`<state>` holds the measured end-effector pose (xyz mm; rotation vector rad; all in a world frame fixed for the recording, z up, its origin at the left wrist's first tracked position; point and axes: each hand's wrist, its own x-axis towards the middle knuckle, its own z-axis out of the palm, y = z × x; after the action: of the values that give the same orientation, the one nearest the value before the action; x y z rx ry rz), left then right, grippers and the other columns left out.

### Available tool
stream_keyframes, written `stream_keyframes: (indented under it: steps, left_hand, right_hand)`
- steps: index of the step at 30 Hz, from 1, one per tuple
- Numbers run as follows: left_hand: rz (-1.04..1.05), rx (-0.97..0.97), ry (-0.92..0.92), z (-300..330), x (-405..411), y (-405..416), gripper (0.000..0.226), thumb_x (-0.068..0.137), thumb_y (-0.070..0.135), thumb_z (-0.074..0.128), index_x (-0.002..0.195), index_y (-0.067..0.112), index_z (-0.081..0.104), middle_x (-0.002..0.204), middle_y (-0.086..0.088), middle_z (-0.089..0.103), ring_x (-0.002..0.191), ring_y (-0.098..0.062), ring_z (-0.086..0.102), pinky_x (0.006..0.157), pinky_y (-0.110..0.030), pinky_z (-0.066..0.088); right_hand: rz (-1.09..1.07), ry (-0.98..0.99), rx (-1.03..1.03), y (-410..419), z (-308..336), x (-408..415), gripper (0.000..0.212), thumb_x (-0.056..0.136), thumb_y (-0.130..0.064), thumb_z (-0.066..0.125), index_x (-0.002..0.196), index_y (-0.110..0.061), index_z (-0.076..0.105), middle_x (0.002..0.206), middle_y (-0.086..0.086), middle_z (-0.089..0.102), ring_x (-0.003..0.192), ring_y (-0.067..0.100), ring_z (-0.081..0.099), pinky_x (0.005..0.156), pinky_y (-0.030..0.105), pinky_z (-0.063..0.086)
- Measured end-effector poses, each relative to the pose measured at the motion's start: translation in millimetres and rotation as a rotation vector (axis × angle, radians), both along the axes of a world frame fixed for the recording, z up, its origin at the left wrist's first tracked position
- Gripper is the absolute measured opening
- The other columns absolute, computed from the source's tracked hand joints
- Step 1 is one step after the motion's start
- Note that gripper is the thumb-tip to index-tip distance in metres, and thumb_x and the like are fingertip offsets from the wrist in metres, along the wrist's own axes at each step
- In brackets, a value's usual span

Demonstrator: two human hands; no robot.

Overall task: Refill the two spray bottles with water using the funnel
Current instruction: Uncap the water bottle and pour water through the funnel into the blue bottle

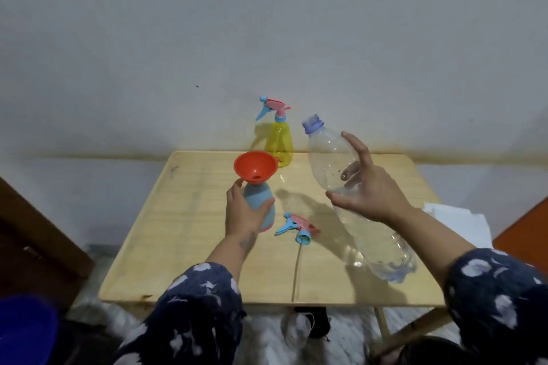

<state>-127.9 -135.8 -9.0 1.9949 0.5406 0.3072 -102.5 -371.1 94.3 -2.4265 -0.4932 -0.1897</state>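
Patterned sleeves (195, 314) over wooden table (184, 246) by grey wall (267, 24); left hand (244, 210) grips blue spray bottle (262, 201), right hand (370, 187) clear bottle (355, 201).

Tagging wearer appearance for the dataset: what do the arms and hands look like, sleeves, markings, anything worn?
Both hands are bare: no gloves, and no rings or watch that I can make out. The left hand has a dark mark, possibly a tattoo, on the inner wrist. The right hand shows no markings. Both forearms are uncovered; dark navy sleeves with a white floral print are pushed up toward the elbows.
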Motion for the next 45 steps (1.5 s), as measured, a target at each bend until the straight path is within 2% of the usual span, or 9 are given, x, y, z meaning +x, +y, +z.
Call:
stream_keyframes:
  steps: [6, 13, 17, 21, 29, 34, 39, 42, 45]
  left_hand:
    - [-0.113, -0.047, 0.008, -7, 10, 17, 0.065, 0.077, 0.029, 0.08, 0.132, 0.018, 0.048, 0.126, -0.004, 0.056, 0.114, -0.024, 0.056, 0.094, -0.038, 0.048]
    - [-0.172, -0.032, 0.001, -16, 9, 25, 0.065, 0.073, 0.04, 0.077, 0.13, 0.027, 0.049, 0.123, 0.0, 0.058, 0.108, -0.021, 0.058, 0.091, -0.046, 0.052]
    - [-0.185, -0.028, -0.028, -24, 6, 25, 0.072, 0.069, 0.051, 0.07, 0.133, 0.029, 0.046, 0.124, 0.001, 0.057, 0.105, -0.018, 0.059, 0.089, -0.046, 0.053]
    - [-0.197, 0.019, -0.045, -25, -1, 22, 0.07, 0.083, 0.036, 0.072, 0.143, 0.025, 0.037, 0.134, 0.003, 0.048, 0.113, -0.018, 0.054, 0.094, -0.041, 0.05]
    - [-0.193, 0.077, -0.04, -38, 0, 23, 0.077, 0.083, 0.026, 0.074, 0.147, 0.021, 0.031, 0.14, 0.001, 0.043, 0.121, -0.021, 0.051, 0.098, -0.041, 0.047]
    - [-0.2, 0.063, -0.045, -38, 0, 23, 0.076, 0.084, 0.024, 0.074, 0.147, 0.018, 0.032, 0.14, 0.0, 0.042, 0.124, -0.022, 0.049, 0.102, -0.042, 0.046]
    - [-0.192, 0.045, -0.044, -39, 2, 22, 0.077, 0.083, 0.023, 0.074, 0.147, 0.018, 0.031, 0.142, 0.0, 0.042, 0.125, -0.022, 0.048, 0.102, -0.043, 0.045]
    - [-0.192, 0.038, -0.061, -40, 2, 22, 0.079, 0.082, 0.022, 0.075, 0.148, 0.02, 0.031, 0.141, 0.0, 0.043, 0.123, -0.021, 0.049, 0.101, -0.044, 0.046]
    - [-0.19, 0.033, -0.06, -40, 3, 21, 0.079, 0.083, 0.021, 0.075, 0.148, 0.019, 0.03, 0.141, -0.001, 0.043, 0.123, -0.023, 0.05, 0.101, -0.045, 0.046]
  right_hand:
    - [0.12, 0.164, -0.225, 17, 25, -9, 0.109, 0.061, -0.039, 0.079, 0.131, -0.069, 0.001, 0.085, -0.001, 0.065, 0.079, 0.019, 0.064, 0.081, 0.042, 0.054]
    - [0.129, 0.278, -0.369, 28, 38, -17, 0.108, 0.067, -0.031, 0.079, 0.14, -0.054, 0.002, 0.08, 0.01, 0.071, 0.08, 0.023, 0.064, 0.082, 0.035, 0.051]
    - [0.114, 0.316, -0.41, 33, 42, -19, 0.107, 0.065, -0.032, 0.079, 0.141, -0.051, 0.006, 0.076, 0.0, 0.066, 0.074, 0.021, 0.062, 0.077, 0.034, 0.051]
    - [0.115, 0.346, -0.445, 38, 44, -19, 0.109, 0.065, -0.032, 0.08, 0.14, -0.054, 0.004, 0.069, 0.002, 0.063, 0.065, 0.019, 0.061, 0.067, 0.034, 0.053]
    - [0.131, 0.377, -0.559, 47, 48, -23, 0.107, 0.066, -0.035, 0.08, 0.141, -0.05, 0.007, 0.061, -0.009, 0.055, 0.063, 0.013, 0.056, 0.067, 0.031, 0.049]
    - [0.14, 0.373, -0.602, 48, 54, -25, 0.105, 0.067, -0.035, 0.081, 0.143, -0.047, 0.008, 0.06, -0.009, 0.05, 0.056, 0.006, 0.05, 0.06, 0.026, 0.04]
    - [0.13, 0.382, -0.636, 46, 56, -24, 0.105, 0.066, -0.037, 0.081, 0.142, -0.05, 0.009, 0.07, -0.007, 0.053, 0.062, 0.009, 0.052, 0.069, 0.028, 0.042]
    - [0.125, 0.393, -0.643, 43, 59, -24, 0.105, 0.067, -0.037, 0.08, 0.142, -0.05, 0.009, 0.073, -0.005, 0.054, 0.06, 0.009, 0.052, 0.067, 0.027, 0.042]
    - [0.125, 0.383, -0.63, 42, 59, -24, 0.105, 0.066, -0.037, 0.081, 0.142, -0.05, 0.009, 0.067, -0.005, 0.054, 0.059, 0.008, 0.052, 0.067, 0.027, 0.041]
